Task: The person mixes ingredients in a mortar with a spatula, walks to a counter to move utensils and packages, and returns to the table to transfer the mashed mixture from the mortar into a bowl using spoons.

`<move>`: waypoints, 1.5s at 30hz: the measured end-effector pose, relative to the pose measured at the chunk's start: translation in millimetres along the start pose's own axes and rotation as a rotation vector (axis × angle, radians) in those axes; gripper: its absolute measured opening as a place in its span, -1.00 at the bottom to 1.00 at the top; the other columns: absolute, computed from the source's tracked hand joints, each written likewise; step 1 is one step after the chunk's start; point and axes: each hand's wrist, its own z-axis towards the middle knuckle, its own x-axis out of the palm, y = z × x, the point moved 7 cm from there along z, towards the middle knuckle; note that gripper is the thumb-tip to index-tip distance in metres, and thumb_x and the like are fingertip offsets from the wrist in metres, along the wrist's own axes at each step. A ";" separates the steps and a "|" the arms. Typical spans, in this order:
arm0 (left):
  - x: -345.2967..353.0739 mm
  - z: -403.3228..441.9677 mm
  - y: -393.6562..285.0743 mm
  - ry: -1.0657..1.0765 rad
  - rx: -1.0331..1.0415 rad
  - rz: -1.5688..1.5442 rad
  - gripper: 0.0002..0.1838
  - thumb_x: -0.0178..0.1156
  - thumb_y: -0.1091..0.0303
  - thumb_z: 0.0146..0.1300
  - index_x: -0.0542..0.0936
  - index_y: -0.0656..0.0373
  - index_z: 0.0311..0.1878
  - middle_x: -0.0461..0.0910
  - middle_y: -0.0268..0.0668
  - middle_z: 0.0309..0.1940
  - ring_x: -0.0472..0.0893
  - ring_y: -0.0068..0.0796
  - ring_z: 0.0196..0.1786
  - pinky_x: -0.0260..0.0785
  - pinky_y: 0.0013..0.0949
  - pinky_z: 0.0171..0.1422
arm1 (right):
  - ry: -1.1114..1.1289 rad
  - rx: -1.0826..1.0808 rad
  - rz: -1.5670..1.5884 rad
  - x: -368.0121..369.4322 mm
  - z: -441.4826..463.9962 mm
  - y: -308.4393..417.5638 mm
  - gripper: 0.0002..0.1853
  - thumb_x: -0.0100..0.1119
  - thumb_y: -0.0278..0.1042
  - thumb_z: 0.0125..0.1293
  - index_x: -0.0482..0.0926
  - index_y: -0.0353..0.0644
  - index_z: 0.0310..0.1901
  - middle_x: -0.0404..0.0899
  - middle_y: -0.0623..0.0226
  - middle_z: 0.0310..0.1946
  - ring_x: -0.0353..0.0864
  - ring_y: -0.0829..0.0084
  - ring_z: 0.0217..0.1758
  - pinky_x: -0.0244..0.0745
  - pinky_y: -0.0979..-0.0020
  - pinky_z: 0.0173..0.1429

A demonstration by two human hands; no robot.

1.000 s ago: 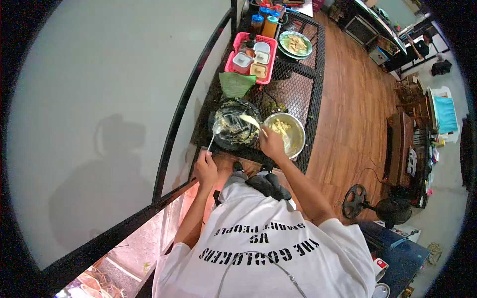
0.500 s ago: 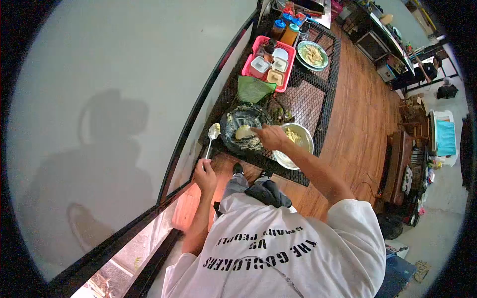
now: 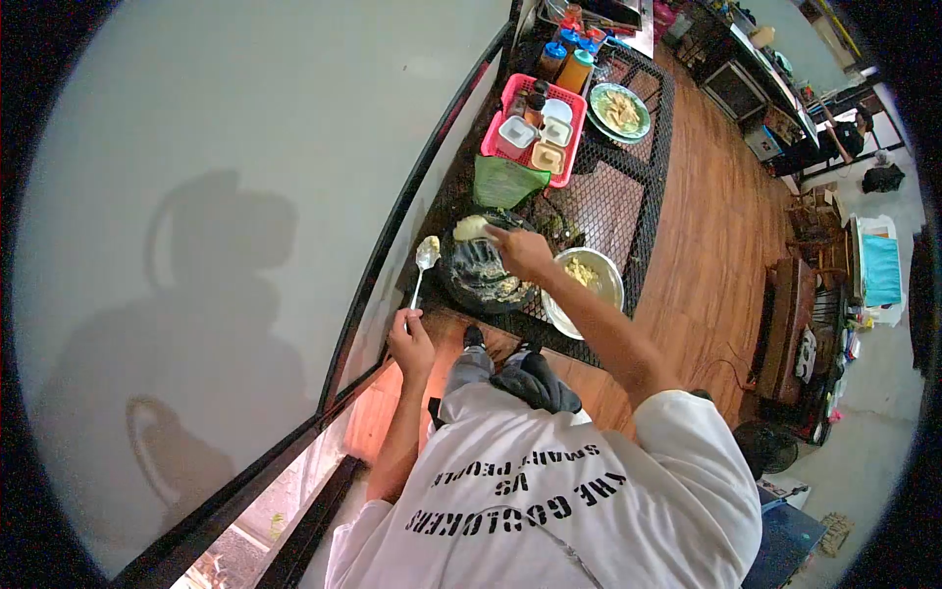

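My left hand (image 3: 411, 344) is closed around the handle of a metal spoon (image 3: 426, 258), its bowl raised and carrying pale mash. Just right of the spoon lies a dark, shallow round bowl (image 3: 453, 280), like a stone mortar, smeared inside with pale paste. My right hand (image 3: 524, 255) reaches over it, gripping a pale, rounded, flat piece (image 3: 471, 228) against the bowl's far side; its exact kind is unclear. Below my right forearm stands a white bowl (image 3: 616, 293) holding yellowish mash (image 3: 581, 271).
A folded green leaf (image 3: 507, 182) lies beyond the dark bowl. Behind it, a pink basket (image 3: 572, 147) holds small containers. Sauce bottles (image 3: 576, 71) and a green-rimmed plate (image 3: 643, 120) of food sit farther along the black mesh table (image 3: 655, 137). A wall (image 3: 245, 118) borders the left.
My right hand has moved the pale piece from the middle of the dark bowl to its far side. The left hand with the spoon has barely shifted.
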 end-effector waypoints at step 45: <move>35.9 9.2 4.8 0.134 0.100 -0.025 -0.78 0.01 0.34 0.36 0.55 0.30 -0.28 0.62 -0.12 -0.35 0.60 -0.17 -0.21 0.38 -0.20 -0.03 | 0.196 0.192 -0.101 34.5 -40.0 -15.8 -0.56 0.01 -0.28 0.27 0.45 0.02 0.22 0.65 0.02 -0.33 0.67 0.01 -0.27 0.55 0.07 -0.26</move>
